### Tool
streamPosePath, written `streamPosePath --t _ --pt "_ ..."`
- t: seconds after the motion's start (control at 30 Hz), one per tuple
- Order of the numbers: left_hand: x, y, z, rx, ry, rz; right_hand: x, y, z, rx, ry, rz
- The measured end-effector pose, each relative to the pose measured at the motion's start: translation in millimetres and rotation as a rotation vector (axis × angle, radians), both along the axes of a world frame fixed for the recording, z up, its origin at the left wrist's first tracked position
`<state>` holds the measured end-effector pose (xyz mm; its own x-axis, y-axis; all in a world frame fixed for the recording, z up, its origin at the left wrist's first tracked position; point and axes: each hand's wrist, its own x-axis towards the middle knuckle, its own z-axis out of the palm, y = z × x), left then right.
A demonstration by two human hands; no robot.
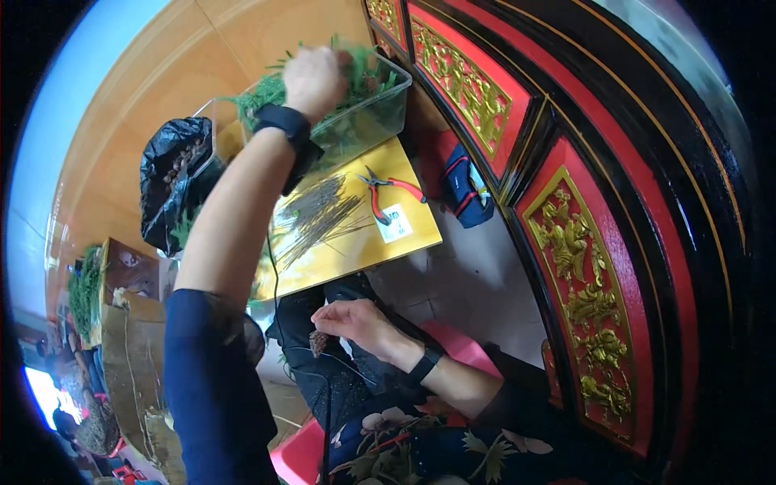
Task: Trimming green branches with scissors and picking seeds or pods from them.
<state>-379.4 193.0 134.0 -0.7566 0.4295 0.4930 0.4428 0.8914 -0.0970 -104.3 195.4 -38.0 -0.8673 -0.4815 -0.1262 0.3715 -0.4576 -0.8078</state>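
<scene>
So there's a small brown pine cone point(318, 344) hanging just under the fingertips of the right hand point(365, 325), pinched between thumb and fingers over the person's dark trousers point(303, 388), just off the near edge of the worktop point(416, 226). The left hand point(314, 79) is way up in a clear plastic bin point(368, 129) of green sprigs point(271, 90), and it's so motion-smeared I honestly can't tell if it's gripping anything. On the yellow worktop there's a messy spread of thin brown stems point(319, 217), with red-handled pliers point(376, 200) beside it, one handle overlapping a white label point(396, 228). Left of the bin sits a black plastic bag point(155, 198) with little brown bits inside, too small to make out properly. The left forearm point(234, 210) is the big obstruction, cutting across the worktop's left side and blocking part of the bag. A black cord point(276, 275) dangles past the worktop's edge. Over on the right, carved red-and-gold panels point(578, 303) curve away, and a bright screen point(48, 396) at far left is chopped by the dark fisheye rim.
</scene>
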Motion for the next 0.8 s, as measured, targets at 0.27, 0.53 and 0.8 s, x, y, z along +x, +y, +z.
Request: streamPosePath --t 0.27,0.53,0.8 --pt "-10.2 -16.6 -4.5 0.089 -0.229 -0.144 -1.3 -2.3 -6.5 -0.037 -0.001 -0.005" --pt "1.4 -192.9 10.3 0.397 -0.362 -0.068 -2.7 8.6 7.1 0.072 0.019 -0.003" --pt "86.2 -275.7 -82.6 0.174 -0.423 0.249 1.7 2.4 4.6 0.089 0.027 0.041"
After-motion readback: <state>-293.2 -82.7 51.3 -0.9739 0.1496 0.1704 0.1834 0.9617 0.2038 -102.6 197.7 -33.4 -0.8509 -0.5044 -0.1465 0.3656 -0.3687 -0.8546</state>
